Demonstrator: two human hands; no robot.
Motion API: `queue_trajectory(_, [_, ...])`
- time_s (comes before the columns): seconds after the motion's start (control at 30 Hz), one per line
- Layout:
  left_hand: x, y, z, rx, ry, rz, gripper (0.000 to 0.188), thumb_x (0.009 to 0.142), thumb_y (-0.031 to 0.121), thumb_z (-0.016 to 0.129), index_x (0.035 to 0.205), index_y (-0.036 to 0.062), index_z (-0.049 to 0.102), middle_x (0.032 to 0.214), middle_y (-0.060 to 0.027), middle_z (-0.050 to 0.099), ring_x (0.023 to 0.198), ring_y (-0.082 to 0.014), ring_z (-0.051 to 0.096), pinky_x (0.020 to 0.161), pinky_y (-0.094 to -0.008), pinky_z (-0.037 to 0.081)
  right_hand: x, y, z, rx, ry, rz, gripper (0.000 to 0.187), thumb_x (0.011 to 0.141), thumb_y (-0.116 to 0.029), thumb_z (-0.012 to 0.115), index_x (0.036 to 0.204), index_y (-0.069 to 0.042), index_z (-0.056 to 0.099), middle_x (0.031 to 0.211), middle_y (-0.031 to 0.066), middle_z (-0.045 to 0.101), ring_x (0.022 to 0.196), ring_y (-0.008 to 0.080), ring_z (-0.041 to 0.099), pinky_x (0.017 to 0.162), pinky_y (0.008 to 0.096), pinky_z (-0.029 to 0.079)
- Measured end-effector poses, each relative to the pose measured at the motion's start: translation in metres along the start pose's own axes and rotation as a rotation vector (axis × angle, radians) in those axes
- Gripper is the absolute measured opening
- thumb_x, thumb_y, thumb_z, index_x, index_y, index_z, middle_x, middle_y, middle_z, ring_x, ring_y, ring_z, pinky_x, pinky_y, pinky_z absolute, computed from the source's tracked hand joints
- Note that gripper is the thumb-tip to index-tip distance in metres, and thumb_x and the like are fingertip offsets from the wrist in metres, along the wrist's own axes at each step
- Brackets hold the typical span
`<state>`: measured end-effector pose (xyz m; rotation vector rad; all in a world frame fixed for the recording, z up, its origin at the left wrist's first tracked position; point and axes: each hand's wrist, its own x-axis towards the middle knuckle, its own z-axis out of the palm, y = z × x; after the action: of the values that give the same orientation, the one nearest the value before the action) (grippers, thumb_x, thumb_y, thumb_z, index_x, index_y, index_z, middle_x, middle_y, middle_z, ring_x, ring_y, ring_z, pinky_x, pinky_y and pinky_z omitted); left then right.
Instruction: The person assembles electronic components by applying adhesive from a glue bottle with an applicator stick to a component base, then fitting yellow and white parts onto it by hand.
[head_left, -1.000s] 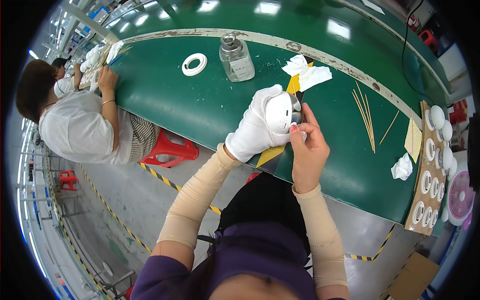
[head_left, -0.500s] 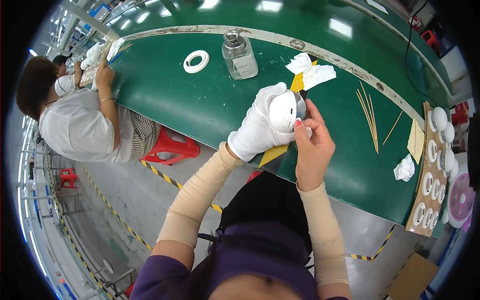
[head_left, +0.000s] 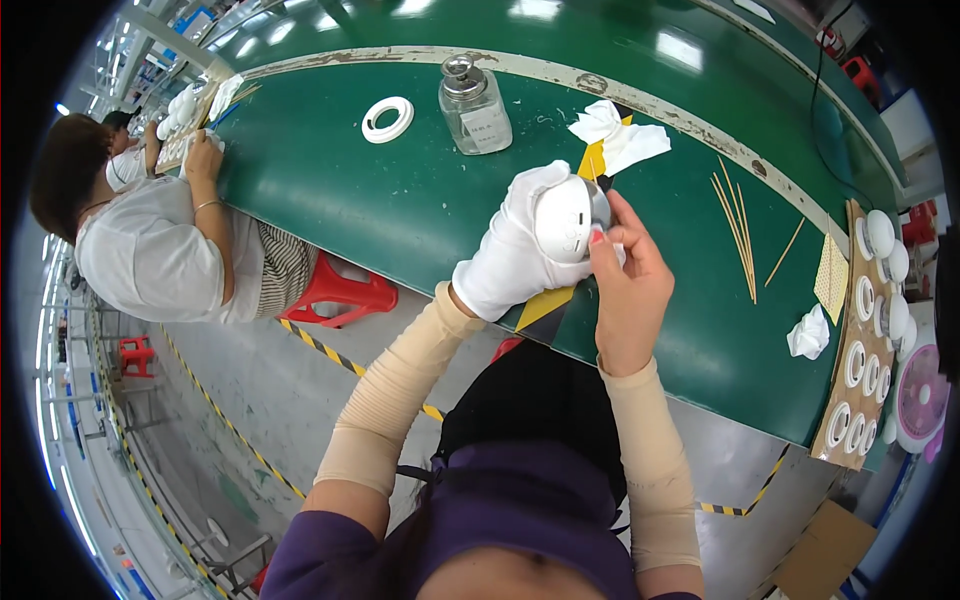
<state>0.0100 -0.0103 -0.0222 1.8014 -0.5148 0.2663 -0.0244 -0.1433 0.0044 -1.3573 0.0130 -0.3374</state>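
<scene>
Cupping the white round part [head_left: 563, 217], the gloved left hand [head_left: 515, 250] wraps it — bare right hand [head_left: 630, 285] fingers [head_left: 600, 235] pinch its edge.

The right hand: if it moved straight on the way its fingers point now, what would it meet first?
The right hand points up-left, its fingertips already at the round white part held in the gloved left hand. That part comes first, probably; depth is unclear.

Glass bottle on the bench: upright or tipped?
Upright. The glass bottle stands on its base on the green table, metal cap on top.
</scene>
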Motion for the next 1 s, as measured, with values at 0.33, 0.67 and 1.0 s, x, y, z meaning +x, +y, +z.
queue_trajectory(0.33, [-0.001,0.004,0.001,-0.009,0.008,-0.05,0.097,0.06,0.02,0.091,0.136,0.0054,0.033,0.123,-0.0122,0.053,0.113,-0.0226,0.054,0.097,-0.0332,0.045,0.037,-0.001,-0.026,0.019,-0.051,0.116,0.015,0.091,-0.01,0.065,0.099,0.003,0.064,0.089,0.0049,0.065,0.078,0.0073,0.056,0.071,0.0212,0.045])
queue_trajectory(0.67, [-0.001,0.009,0.006,0.121,0.075,-0.07,0.099,0.061,0.019,0.091,0.138,0.0036,0.029,0.123,-0.0134,0.053,0.112,-0.0212,0.056,0.096,-0.0332,0.047,0.03,-0.037,-0.036,0.305,-0.054,0.282,0.019,0.093,-0.008,0.061,0.108,0.004,0.063,0.098,0.0101,0.064,0.084,0.0135,0.062,0.074,0.0264,0.052])
queue_trajectory(1.0, [-0.005,0.012,0.007,0.185,0.109,0.006,0.092,0.06,0.022,0.089,0.133,0.0048,0.036,0.123,-0.0181,0.053,0.108,-0.0352,0.058,0.091,-0.0397,0.049,0.112,-0.037,0.061,-0.203,-0.332,-0.336,0.014,0.086,-0.012,0.068,0.095,-0.001,0.067,0.086,0.0015,0.065,0.077,0.0081,0.059,0.069,0.0219,0.046])
